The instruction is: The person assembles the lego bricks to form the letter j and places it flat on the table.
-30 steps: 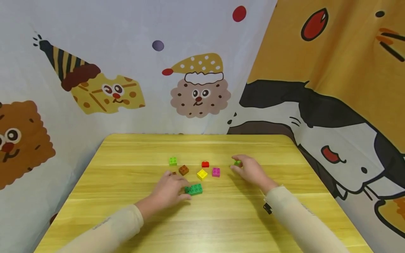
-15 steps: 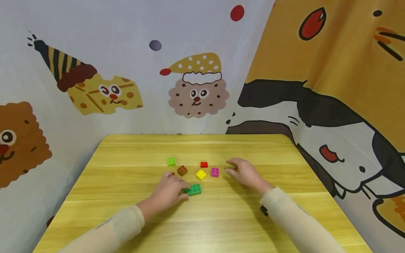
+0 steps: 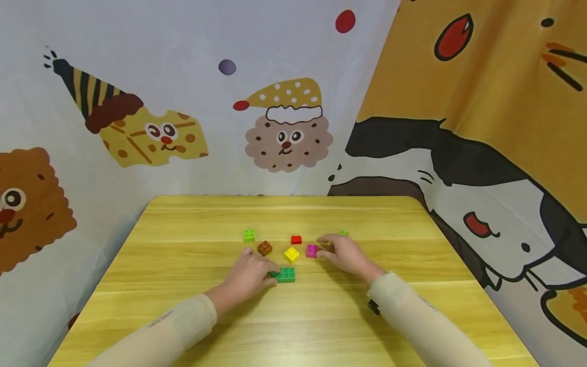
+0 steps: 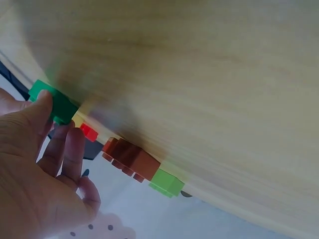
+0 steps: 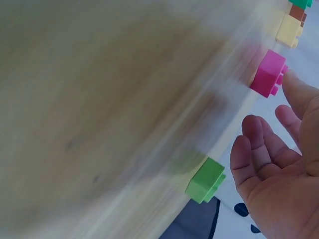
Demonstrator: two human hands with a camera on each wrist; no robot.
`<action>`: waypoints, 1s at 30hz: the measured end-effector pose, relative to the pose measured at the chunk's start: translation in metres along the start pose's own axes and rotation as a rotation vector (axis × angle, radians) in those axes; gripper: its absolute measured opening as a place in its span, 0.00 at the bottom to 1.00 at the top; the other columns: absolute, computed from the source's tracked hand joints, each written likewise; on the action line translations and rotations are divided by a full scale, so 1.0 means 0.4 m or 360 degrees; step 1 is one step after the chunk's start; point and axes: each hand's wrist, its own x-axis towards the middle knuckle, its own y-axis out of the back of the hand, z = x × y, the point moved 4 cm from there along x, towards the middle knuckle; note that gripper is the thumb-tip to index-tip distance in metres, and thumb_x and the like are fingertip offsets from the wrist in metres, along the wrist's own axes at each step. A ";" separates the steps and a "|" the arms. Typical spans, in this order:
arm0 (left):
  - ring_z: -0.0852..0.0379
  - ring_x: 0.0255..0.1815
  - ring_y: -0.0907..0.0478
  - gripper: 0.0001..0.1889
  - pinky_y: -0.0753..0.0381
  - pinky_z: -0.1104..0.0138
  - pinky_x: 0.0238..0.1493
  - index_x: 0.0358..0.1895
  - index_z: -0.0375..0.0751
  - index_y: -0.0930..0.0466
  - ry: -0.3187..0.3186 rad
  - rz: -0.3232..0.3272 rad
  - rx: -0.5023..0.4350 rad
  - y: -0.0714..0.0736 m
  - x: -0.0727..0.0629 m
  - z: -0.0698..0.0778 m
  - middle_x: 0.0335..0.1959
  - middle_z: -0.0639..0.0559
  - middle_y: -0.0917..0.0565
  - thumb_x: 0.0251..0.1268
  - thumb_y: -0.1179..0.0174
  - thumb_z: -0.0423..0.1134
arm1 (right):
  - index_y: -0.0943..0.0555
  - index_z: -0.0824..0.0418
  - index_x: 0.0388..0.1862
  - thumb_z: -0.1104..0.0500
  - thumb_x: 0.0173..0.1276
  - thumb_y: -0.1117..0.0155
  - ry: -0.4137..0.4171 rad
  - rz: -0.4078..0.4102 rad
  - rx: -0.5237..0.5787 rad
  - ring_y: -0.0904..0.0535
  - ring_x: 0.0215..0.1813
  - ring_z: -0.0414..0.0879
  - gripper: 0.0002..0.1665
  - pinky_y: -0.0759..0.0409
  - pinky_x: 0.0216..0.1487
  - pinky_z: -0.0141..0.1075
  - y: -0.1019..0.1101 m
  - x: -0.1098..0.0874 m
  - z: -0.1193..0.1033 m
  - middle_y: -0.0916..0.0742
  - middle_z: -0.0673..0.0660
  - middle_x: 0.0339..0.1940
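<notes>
My left hand [image 3: 249,275] pinches the left end of a long green building block [image 3: 286,275] at the table's middle; in the left wrist view the thumb lies across that green block [image 4: 57,104]. My right hand [image 3: 346,252], its fingers loosely bent and holding nothing, hovers beside a pink building block [image 3: 312,251]. In the right wrist view the thumb tip is right at the studs of the pink block [image 5: 269,73]. A yellow block [image 3: 291,255] lies between the hands, with a red block [image 3: 296,239] behind it.
A brown block [image 3: 264,248] and a light green block [image 3: 249,235] lie beyond my left hand. Another light green block [image 3: 344,233] is behind my right hand. The wooden table [image 3: 293,326] ends at a cartoon-printed cloth [image 3: 192,61].
My right hand has moved left from the right light green block to the pink block, leaving the light green block on the table. The long green block has turned slightly in my left hand.
</notes>
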 end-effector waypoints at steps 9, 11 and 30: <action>0.65 0.40 0.19 0.15 0.40 0.63 0.40 0.44 0.58 0.11 0.0013 -0.0015 -0.0029 -0.001 0.005 0.006 0.44 0.64 0.13 0.54 0.27 0.53 | 0.18 0.56 0.58 0.47 0.65 0.29 0.0076 -0.0021 0.0006 0.20 0.41 0.43 0.25 0.21 0.45 0.40 -0.024 0.010 -0.015 0.13 0.52 0.51; 0.65 0.39 0.20 0.15 0.40 0.63 0.40 0.44 0.58 0.11 0.0013 -0.0014 -0.0035 -0.002 0.005 0.005 0.44 0.65 0.13 0.54 0.27 0.53 | 0.18 0.56 0.58 0.48 0.65 0.29 0.0066 -0.0025 0.0020 0.20 0.43 0.42 0.25 0.20 0.46 0.39 -0.025 0.010 -0.016 0.14 0.51 0.50; 0.67 0.37 0.21 0.14 0.40 0.64 0.41 0.43 0.58 0.11 0.0015 -0.0010 -0.0047 -0.002 0.005 -0.001 0.42 0.66 0.13 0.52 0.26 0.53 | 0.17 0.54 0.56 0.52 0.64 0.27 0.0050 -0.0053 -0.0035 0.19 0.44 0.43 0.22 0.20 0.46 0.39 -0.029 0.017 -0.027 0.13 0.49 0.48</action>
